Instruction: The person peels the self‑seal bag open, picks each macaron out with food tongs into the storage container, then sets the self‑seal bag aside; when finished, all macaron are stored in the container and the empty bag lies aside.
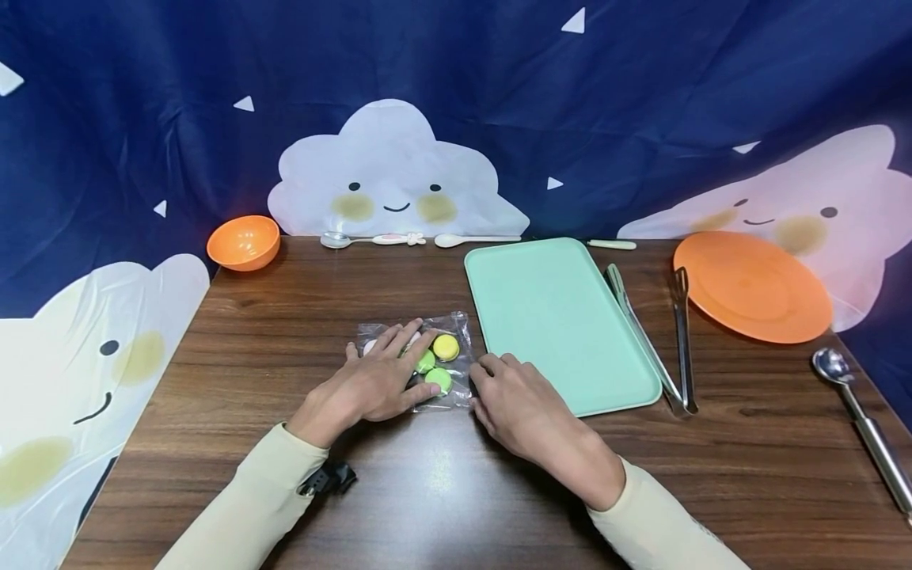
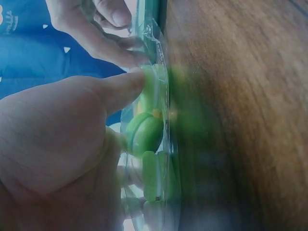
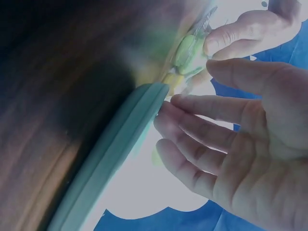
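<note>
L hand lies flat w/ straight fingers pressing the clear bag of macarons on the table. R hand, fingers relaxed, touches bag's right edge, just beside the mint tray. Tongs right of tray.

Clear bag of green, yellow macarons, flat on table.

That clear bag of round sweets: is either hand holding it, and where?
Neither lifts it. The left hand presses flat on the bag; the right hand touches its right edge.
</note>
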